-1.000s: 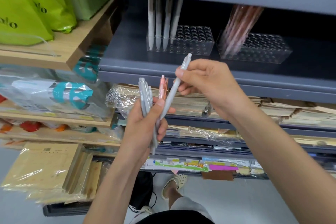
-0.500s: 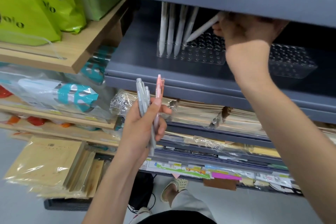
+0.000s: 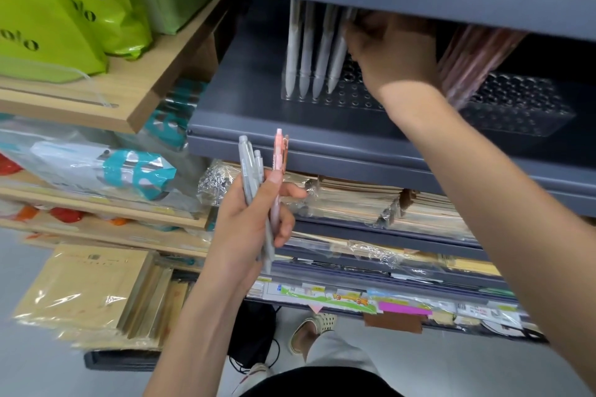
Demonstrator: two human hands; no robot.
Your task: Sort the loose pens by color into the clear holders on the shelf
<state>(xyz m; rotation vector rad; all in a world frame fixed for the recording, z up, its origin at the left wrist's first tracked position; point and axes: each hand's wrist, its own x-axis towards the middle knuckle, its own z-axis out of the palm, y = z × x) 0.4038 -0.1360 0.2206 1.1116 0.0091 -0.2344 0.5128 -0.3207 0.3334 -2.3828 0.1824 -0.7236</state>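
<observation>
1. Pens wait fanned in the left hand point(image 3: 254, 219), fingers wrapped round grey pens point(image 3: 250, 167) and pink pens point(image 3: 278, 164), so colours show.
2. Right hand point(image 3: 392, 51) reaches under the upper shelf at the grey holder point(image 3: 335, 97); whether its fingers pinch a pen I cannot tell.
3. Pink holder point(image 3: 516, 106) stands beside, apart, keeping colours separate.

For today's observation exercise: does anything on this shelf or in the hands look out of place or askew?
The pink pens in the right clear holder lean in a loose bunch, unlike the grey pens standing nearly upright in the left holder. Nothing looks spilled or damaged.
</observation>
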